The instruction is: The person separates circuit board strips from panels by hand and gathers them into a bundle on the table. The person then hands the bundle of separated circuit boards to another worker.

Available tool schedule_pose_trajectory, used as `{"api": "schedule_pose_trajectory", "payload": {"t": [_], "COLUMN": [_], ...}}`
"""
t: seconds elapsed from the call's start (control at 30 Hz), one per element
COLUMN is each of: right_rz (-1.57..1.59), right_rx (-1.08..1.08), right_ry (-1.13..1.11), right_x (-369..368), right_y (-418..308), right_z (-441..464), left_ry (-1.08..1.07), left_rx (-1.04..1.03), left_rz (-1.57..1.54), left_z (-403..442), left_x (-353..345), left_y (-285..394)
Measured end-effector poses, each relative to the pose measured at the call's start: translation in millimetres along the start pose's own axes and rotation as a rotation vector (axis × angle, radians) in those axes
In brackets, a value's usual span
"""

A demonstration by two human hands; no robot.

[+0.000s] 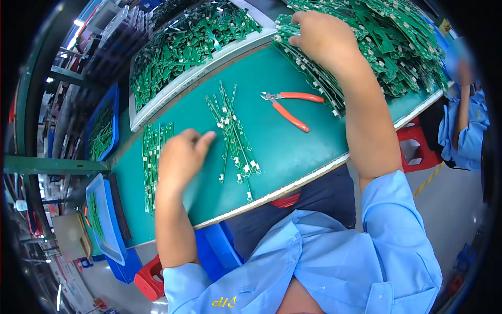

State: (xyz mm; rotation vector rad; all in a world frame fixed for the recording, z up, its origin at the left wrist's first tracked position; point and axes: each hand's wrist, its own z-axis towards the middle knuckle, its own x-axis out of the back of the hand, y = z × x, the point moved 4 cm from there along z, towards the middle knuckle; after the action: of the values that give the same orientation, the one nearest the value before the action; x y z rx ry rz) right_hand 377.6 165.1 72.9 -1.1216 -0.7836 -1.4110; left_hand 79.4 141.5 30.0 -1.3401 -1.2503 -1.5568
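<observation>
Picking a strip from the heap seems the step in hand. The right hand [327, 39], thumb and forefinger parted, meets the heap of circuit strips [389, 47] toward the right end of the worktop [293, 157]; I cannot tell whether it grips one. The left hand [181, 157], thumb extended, is beside the bundle [149, 157] near the left end, its hold unclear. The strips are green, white-flecked, overlapping; separating one calls for a fine pinch.

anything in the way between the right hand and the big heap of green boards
Nothing visible: the right hand has its fingers right at the left edge of the heap of green boards. The red-handled cutters lie on the tabletop off to the side, not between them.
</observation>
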Motion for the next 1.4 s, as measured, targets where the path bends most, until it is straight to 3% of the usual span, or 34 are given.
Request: {"api": "schedule_pose_trajectory", "payload": {"t": [0.07,0.2,0.3,0.33,0.4,0.53,0.63,0.77,0.83,0.9,0.93,1.07,1.3,1.4], "right_rz": [-0.043,0.012,-0.030,-0.033,-0.029,0.077,0.316,0.788,1.106,1.428,1.541,1.698,1.589,1.811], "right_rx": [-0.058,-0.109,-0.101,-0.105,-0.108,-0.038,-0.088,0.096,0.143,0.229,0.250,0.192,0.204,0.230], "right_ry": [-0.107,-0.101,-0.106,-0.117,-0.136,0.170,0.369,0.589,0.440,0.201,-0.025,-0.423,-0.709,-0.716], "right_x": [1.2,-1.1,-3.9,-2.9,-1.1,10.8,34.2,56.4,54.4,42.3,36.4,-2.5,-16.9,-27.4], "right_y": [2.0,10.4,15.8,15.4,11.6,12.7,-0.6,-18.8,-30.1,-49.0,-64.3,-99.2,-115.5,-126.7], "right_z": [3.4,5.7,9.4,9.5,11.1,8.5,-2.4,-18.1,-25.7,-30.7,-35.1,-49.6,-54.0,-59.9], "left_ry": [-0.079,-0.233,-0.034,0.086,0.110,0.053,0.011,0.020,0.065,-0.021,-0.062,-0.289,-0.344,-0.555], "left_rx": [-0.055,-0.171,-0.360,-0.365,-0.347,-0.435,-0.532,-0.567,-0.522,-0.419,-0.361,-0.253,-0.190,-0.252], "left_rz": [0.056,-0.332,-0.403,-0.332,-0.305,-0.345,-0.423,-0.464,-0.567,-0.954,-1.137,-1.567,-1.855,-1.847], "left_z": [0.0,-8.4,-7.7,-8.1,-8.3,-13.6,-18.2,-16.3,-13.4,-12.1,-11.1,-10.8,-13.6,-15.3], "left_x": [-11.1,-14.3,-13.2,-13.0,-17.6,-19.1,-22.5,-23.7,-22.7,-18.2,-15.0,-15.8,-13.3,-20.7], "left_y": [16.3,30.7,32.9,28.4,19.9,28.7,41.5,43.5,39.5,42.7,44.0,48.4,16.4,9.4]}}
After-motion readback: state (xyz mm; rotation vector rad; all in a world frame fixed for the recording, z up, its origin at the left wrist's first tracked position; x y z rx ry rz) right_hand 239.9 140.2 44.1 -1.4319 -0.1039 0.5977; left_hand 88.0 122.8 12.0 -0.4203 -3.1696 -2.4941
